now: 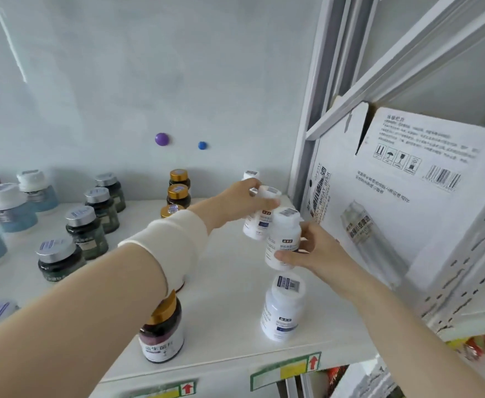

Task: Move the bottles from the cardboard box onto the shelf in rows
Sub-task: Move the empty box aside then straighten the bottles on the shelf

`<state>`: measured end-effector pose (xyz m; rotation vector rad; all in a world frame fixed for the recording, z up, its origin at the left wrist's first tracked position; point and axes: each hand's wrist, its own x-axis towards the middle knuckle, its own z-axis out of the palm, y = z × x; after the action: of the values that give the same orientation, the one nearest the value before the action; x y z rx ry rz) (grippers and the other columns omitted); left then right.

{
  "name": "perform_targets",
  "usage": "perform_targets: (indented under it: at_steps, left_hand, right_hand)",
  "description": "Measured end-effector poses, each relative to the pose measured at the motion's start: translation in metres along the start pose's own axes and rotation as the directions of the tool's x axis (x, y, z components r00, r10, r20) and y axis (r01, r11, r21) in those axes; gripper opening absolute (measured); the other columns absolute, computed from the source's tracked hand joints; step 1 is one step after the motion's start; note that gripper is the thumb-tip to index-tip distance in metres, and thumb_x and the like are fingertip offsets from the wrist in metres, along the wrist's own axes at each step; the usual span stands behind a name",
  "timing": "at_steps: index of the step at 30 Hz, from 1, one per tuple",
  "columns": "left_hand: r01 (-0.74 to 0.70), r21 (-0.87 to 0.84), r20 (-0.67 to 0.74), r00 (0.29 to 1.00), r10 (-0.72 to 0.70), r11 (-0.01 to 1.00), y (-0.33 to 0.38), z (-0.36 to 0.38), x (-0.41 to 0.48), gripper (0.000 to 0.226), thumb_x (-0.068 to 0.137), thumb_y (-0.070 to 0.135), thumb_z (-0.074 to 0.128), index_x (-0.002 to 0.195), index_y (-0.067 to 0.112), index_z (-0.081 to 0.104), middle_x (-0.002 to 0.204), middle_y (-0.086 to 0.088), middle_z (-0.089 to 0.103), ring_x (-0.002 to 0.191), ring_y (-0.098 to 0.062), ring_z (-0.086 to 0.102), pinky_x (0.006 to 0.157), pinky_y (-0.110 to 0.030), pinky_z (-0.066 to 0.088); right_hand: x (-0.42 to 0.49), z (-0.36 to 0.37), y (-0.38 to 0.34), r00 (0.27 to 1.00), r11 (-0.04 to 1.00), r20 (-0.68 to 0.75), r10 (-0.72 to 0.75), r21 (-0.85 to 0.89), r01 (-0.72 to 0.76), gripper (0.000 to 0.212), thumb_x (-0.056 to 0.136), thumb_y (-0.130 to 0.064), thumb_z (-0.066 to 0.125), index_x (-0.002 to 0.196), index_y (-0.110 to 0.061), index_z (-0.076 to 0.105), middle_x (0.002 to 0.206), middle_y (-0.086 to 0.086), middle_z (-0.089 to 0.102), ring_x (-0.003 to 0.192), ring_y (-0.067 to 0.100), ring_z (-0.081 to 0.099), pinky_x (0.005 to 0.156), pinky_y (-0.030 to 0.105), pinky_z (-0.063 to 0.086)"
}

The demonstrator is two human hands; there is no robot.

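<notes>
Both my hands hold white bottles over the right end of the white shelf (pixel 229 285). My left hand (pixel 241 201) grips one white bottle (pixel 257 225) by its top, near the back. My right hand (pixel 310 251) grips a second white bottle (pixel 283 239) round its body, just in front of the first. Another white bottle (pixel 283 308) stands on the shelf below it, and one more (pixel 249 175) stands at the back behind my left hand. The cardboard box the bottles come from is not in view.
Rows of bottles stand on the shelf: gold-capped brown ones (pixel 179 193) in the middle, dark green ones (pixel 91 225) left of them, blue ones (pixel 11 208) at far left. A white beer carton (pixel 379 202) leans behind the shelf post (pixel 307 156) at right.
</notes>
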<state>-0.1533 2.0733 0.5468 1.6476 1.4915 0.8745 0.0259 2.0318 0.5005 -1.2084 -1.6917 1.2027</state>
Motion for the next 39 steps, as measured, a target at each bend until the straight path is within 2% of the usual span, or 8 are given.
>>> perform_targets:
  at_steps: [3,10,17,20,25,28,31,39]
  left_hand:
    - [0.014,0.086,0.031,0.999,-0.016,0.996,-0.008,0.005,0.011,0.053,0.083,0.028,0.07,0.128,0.014,0.046,0.105,0.0,0.051,0.092,-0.015,0.052,0.076,-0.024,0.044]
    - [0.054,0.311,0.036,0.997,-0.068,0.949,-0.019,0.011,0.023,0.044,0.079,0.037,0.071,0.111,0.015,0.051,0.101,0.001,0.053,0.087,-0.015,0.052,0.076,-0.026,0.042]
    - [0.088,0.251,0.064,0.992,-0.107,0.964,-0.017,0.015,0.026,0.047,0.078,0.032,0.073,0.114,0.013,0.049,0.113,-0.009,0.058,0.091,-0.019,0.057,0.092,-0.036,0.049]
    - [0.088,0.296,0.05,0.993,-0.108,0.951,-0.017,0.015,0.026,0.046,0.079,0.035,0.073,0.114,0.017,0.048,0.114,-0.006,0.059,0.091,-0.018,0.057,0.089,-0.034,0.049]
    - [0.081,0.282,0.053,0.994,-0.1,0.956,-0.02,0.013,0.022,0.041,0.078,0.036,0.073,0.11,0.027,0.048,0.115,0.001,0.059,0.101,-0.017,0.058,0.09,-0.029,0.048]
    - [0.075,0.242,0.06,0.994,-0.092,0.967,-0.021,0.012,0.022,0.039,0.08,0.029,0.072,0.111,0.024,0.049,0.114,-0.001,0.057,0.094,-0.016,0.056,0.086,-0.026,0.048]
    - [0.102,0.175,0.085,0.989,-0.119,0.979,-0.019,0.013,0.022,0.037,0.082,0.022,0.071,0.111,0.02,0.049,0.114,-0.005,0.055,0.094,-0.019,0.056,0.094,-0.034,0.049]
    - [0.125,0.144,0.106,0.984,-0.141,0.982,-0.017,0.013,0.021,0.036,0.083,0.018,0.07,0.111,0.018,0.048,0.113,-0.005,0.053,0.096,-0.019,0.056,0.089,-0.027,0.05]
  right_hand:
    - [0.01,0.005,0.012,1.0,1.0,0.006,0.015,0.007,-0.015,0.044,0.067,-0.009,0.081,0.095,-0.024,0.052,0.107,0.005,0.066,0.097,0.018,0.063,0.085,0.031,0.052]
    - [0.023,0.013,0.034,0.998,1.0,0.064,-0.008,-0.024,0.01,0.048,0.065,-0.002,0.08,0.091,-0.027,0.05,0.097,0.003,0.065,0.093,0.024,0.065,0.086,0.037,0.053]
    - [0.024,0.017,0.041,0.995,0.996,0.068,-0.078,-0.026,0.08,0.053,0.063,-0.009,0.083,0.092,-0.033,0.046,0.093,-0.009,0.063,0.088,0.013,0.065,0.079,0.023,0.052]
    - [0.023,0.015,0.039,0.991,0.995,0.094,-0.092,-0.015,0.094,0.054,0.063,-0.009,0.084,0.092,-0.033,0.045,0.093,-0.012,0.061,0.086,0.008,0.063,0.076,0.018,0.05]
    - [0.022,0.009,0.038,0.984,0.996,0.153,-0.089,0.0,0.09,0.053,0.064,-0.013,0.083,0.095,-0.038,0.047,0.097,-0.011,0.062,0.091,0.01,0.064,0.08,0.021,0.051]
    - [0.024,0.008,0.038,0.983,0.994,0.15,-0.107,-0.018,0.111,0.046,0.068,-0.014,0.08,0.092,-0.039,0.049,0.095,-0.013,0.063,0.088,0.01,0.064,0.075,0.016,0.05]
    - [0.025,0.007,0.037,0.983,0.992,0.144,-0.116,-0.039,0.123,0.043,0.068,-0.015,0.08,0.089,-0.038,0.05,0.093,-0.014,0.063,0.085,0.009,0.063,0.07,0.013,0.048]
    - [0.021,0.008,0.036,0.984,0.992,0.144,-0.101,-0.057,0.11,0.045,0.065,-0.016,0.083,0.088,-0.035,0.049,0.09,-0.013,0.061,0.077,0.004,0.061,0.061,0.006,0.047]
